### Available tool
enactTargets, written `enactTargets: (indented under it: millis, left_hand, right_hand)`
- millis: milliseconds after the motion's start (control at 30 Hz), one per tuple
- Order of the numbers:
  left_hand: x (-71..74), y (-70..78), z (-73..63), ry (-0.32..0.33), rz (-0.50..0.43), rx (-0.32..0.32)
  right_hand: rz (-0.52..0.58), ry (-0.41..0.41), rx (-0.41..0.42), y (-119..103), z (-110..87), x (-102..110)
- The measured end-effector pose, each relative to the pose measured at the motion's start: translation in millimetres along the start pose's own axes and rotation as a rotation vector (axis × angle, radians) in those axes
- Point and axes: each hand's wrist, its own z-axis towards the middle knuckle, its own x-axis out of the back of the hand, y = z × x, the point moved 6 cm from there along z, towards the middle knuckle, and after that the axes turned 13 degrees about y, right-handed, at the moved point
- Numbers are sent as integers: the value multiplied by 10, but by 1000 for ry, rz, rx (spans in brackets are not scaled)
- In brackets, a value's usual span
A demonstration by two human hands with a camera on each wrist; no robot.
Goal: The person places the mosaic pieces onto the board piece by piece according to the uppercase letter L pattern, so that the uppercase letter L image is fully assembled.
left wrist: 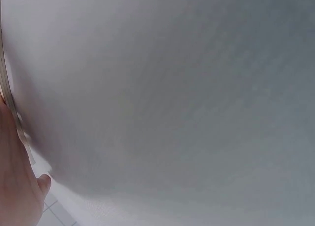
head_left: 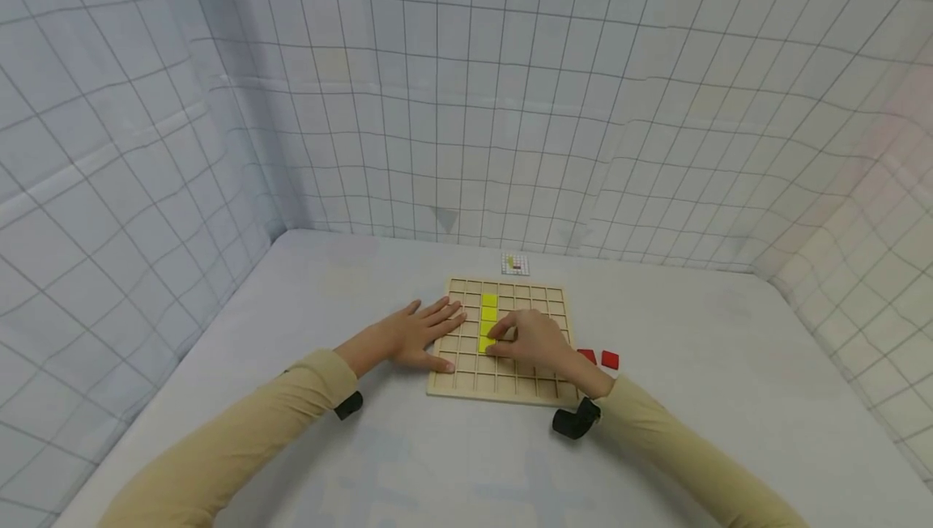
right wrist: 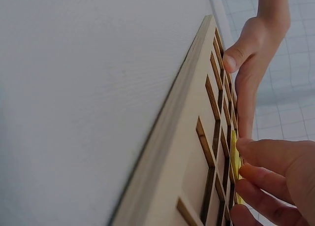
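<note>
A wooden grid board [head_left: 466,386] lies on the white table, its square cells divided by grooves. Several yellow square tiles [head_left: 489,313] form a column left of the board's middle. At the near end of that column, my right hand [head_left: 535,342] pinches a yellow tile [head_left: 484,345] between thumb and fingers; the right wrist view shows the fingertips right at the yellow edge [right wrist: 234,147], low over the cells. My left hand [head_left: 423,335] rests flat with spread fingers across the board's left edge, and only part of it [left wrist: 19,186] shows in the left wrist view.
Red tiles [head_left: 610,359] lie on the table just right of the board, one partly behind the right forearm. A small card with a coloured grid pattern [head_left: 515,265] lies beyond the board's far edge. White grid-lined walls [head_left: 466,107] enclose the table at the back and sides.
</note>
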Motion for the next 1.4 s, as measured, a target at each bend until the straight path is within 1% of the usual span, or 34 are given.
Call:
enactTargets:
  millis: [167,333,400,500,600,667,833,933,1033,1167,1267,1400]
  left_hand:
    - [59,6,3,8,-1,-13]
    - [123,-15,13,7,5,6]
    - [122,-20,11,0,5,6]
    - [99,-26,6,-11,4,8]
    - [66,-37,6,-17,9,16]
    - [53,-36,4,-13,9,15]
    - [41,-23,-5,-19,-4,6]
    - [20,-28,-16,-29,-1,11]
    - [7,-26,-18,-24,1,-2]
    - [-18,-9,-21,-22,-12,-18]
    - [-22,-6,-26,-28,-15,-6]
    - [15,-14,-14,-15,-8,-3]
  right_hand:
    - [12,-5,-23,5,3,22]
    - [25,12,-2,-9,35,67]
    - [27,16,16,-7,34,85]
    - [38,25,17,26,11,135]
    - [55,39,30,78,-25,210]
    - [72,53,55,117,-51,279]
    - [97,94,110,270,-143,455]
    - [95,120,126,387,-223,561]
    - [98,140,137,523,-304,695]
    - [90,140,99,738,-424,839]
    - [68,111,57,884,-504,882]
    - [40,63,26,1032,-569,895]
